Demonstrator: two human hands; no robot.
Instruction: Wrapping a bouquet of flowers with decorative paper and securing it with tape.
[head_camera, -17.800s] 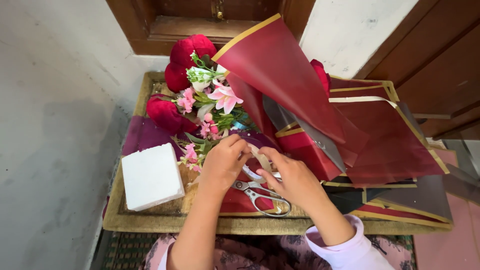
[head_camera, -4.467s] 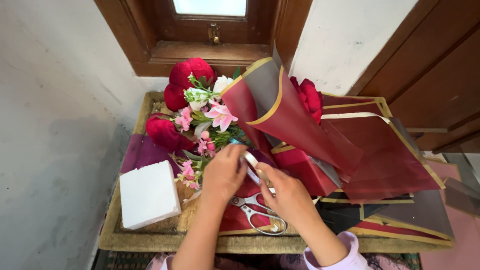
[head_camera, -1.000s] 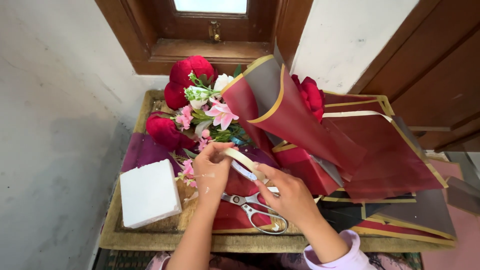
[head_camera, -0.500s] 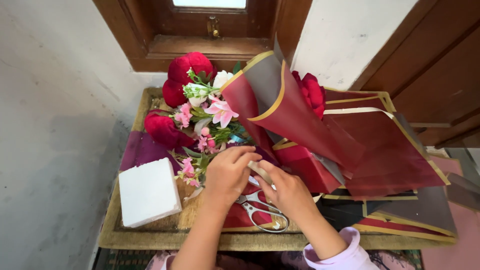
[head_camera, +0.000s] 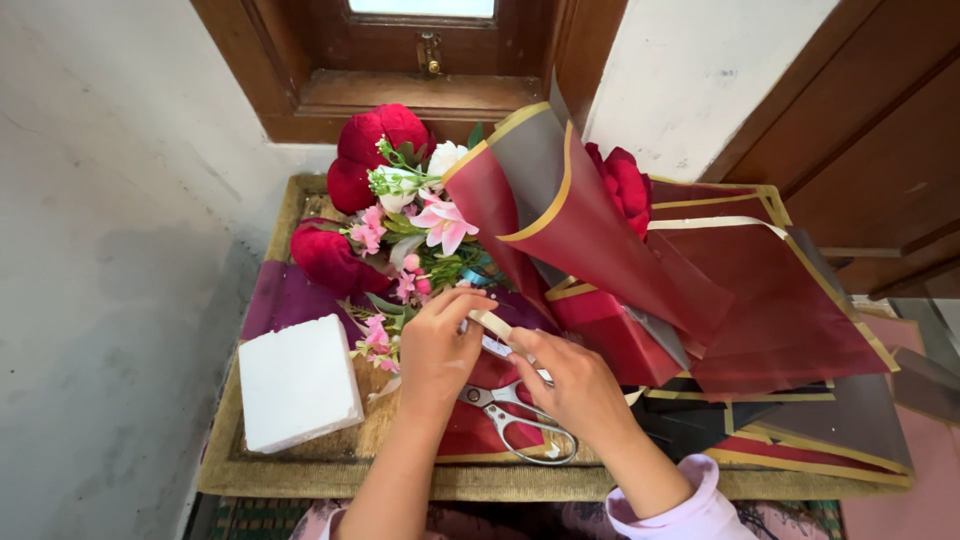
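My left hand (head_camera: 437, 345) and my right hand (head_camera: 572, 383) meet over the base of a bouquet (head_camera: 410, 215) of red, pink and white flowers. Between their fingers runs a cream ribbon (head_camera: 491, 324), pinched by both hands. The bouquet is wrapped in dark red paper with gold edges (head_camera: 560, 215), which rises up and to the right. Silver scissors (head_camera: 520, 420) lie under my hands, partly hidden by the right one.
All lies on a low table with a gold rim (head_camera: 300, 470). A white foam block (head_camera: 297, 382) sits at the left front. More red and dark wrapping sheets (head_camera: 800, 330) are spread to the right. A wooden window frame (head_camera: 430, 70) stands behind.
My hands have stayed at the bouquet's base, fingers shifting along the ribbon. Half a second ago they were pressed close together; now they sit slightly apart with the ribbon showing between them.
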